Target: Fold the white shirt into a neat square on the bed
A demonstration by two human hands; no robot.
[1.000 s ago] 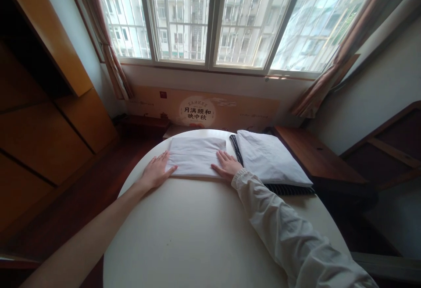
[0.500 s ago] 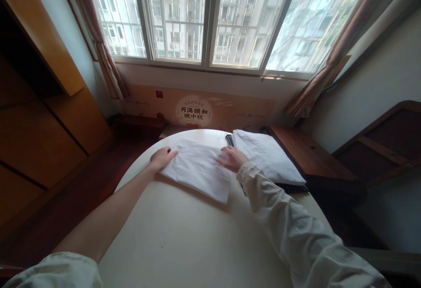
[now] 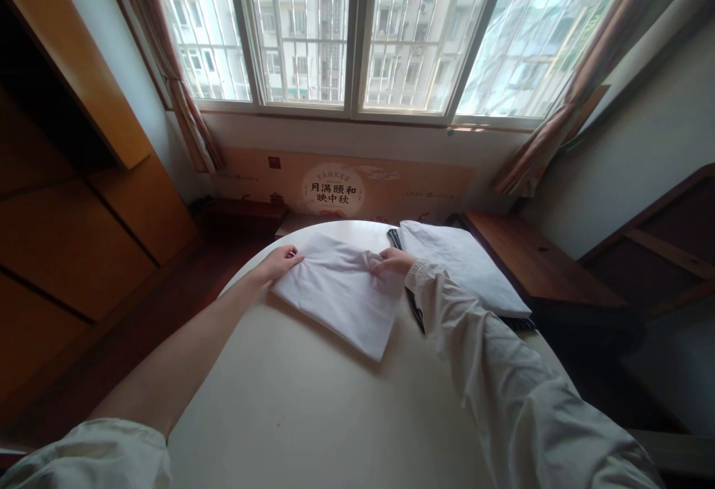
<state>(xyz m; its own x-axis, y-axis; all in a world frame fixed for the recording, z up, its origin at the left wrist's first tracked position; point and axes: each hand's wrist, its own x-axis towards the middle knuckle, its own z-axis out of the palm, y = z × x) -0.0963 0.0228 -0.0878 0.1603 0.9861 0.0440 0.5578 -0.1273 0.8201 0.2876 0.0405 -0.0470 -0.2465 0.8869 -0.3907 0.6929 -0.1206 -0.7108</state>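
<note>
A folded white cloth (image 3: 340,288), perhaps a garment, lies in front of me on the round white table (image 3: 313,407). My left hand (image 3: 281,260) pinches its left edge between thumb and fingers. At the opposite side, my right hand (image 3: 394,260) is closed on the cloth near its upper right, where creases gather under the fingertips. Just right of that hand rests a second folded white cloth (image 3: 463,262), stacked on a dark striped cloth (image 3: 414,310). My right forearm covers part of the striped cloth.
A wooden bench-like piece (image 3: 536,258) stands beyond the table's right side. Wooden cabinets (image 3: 94,243) line the left. Behind the table are a printed banner (image 3: 385,180) and a barred window (image 3: 357,35) with curtains (image 3: 193,124) at the sides.
My right hand has closed on the cloth, bunching its upper right part. The cloth's near corner has turned slightly toward me and the left. The view has shifted a little.
</note>
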